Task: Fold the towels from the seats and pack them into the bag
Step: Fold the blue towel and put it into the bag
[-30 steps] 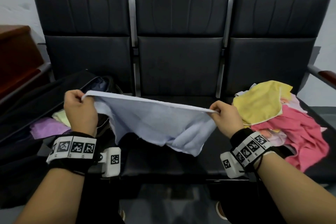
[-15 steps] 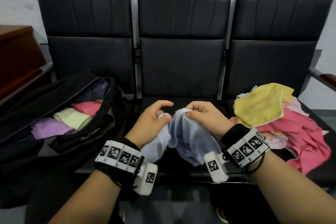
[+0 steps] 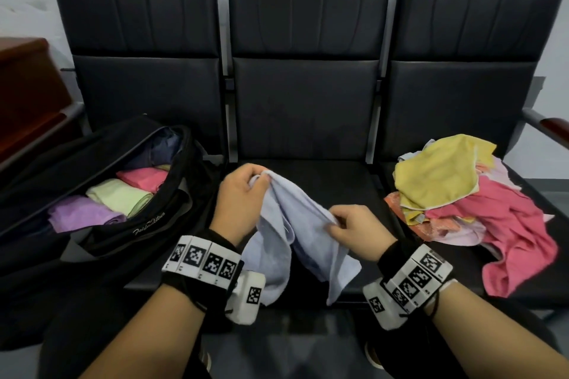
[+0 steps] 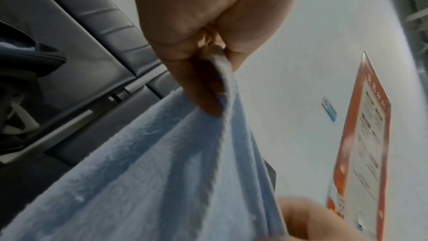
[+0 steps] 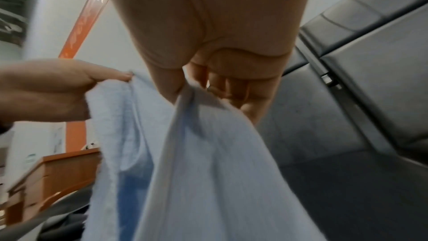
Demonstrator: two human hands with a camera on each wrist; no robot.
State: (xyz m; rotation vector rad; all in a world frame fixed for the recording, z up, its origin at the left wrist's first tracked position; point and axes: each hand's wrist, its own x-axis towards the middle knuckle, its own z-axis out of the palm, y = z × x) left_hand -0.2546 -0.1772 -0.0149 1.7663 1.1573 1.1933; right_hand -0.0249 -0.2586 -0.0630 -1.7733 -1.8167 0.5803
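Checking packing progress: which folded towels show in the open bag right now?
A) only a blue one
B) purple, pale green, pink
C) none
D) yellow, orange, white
B: the head view shows the open black bag holding a purple towel, a pale green towel and a pink towel.

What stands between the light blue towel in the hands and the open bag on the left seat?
Nothing visible. Both the left hand and right hand pinch the light blue towel above the middle seat. The black bag lies open beside it, with folded towels inside and some room remaining near its far end.
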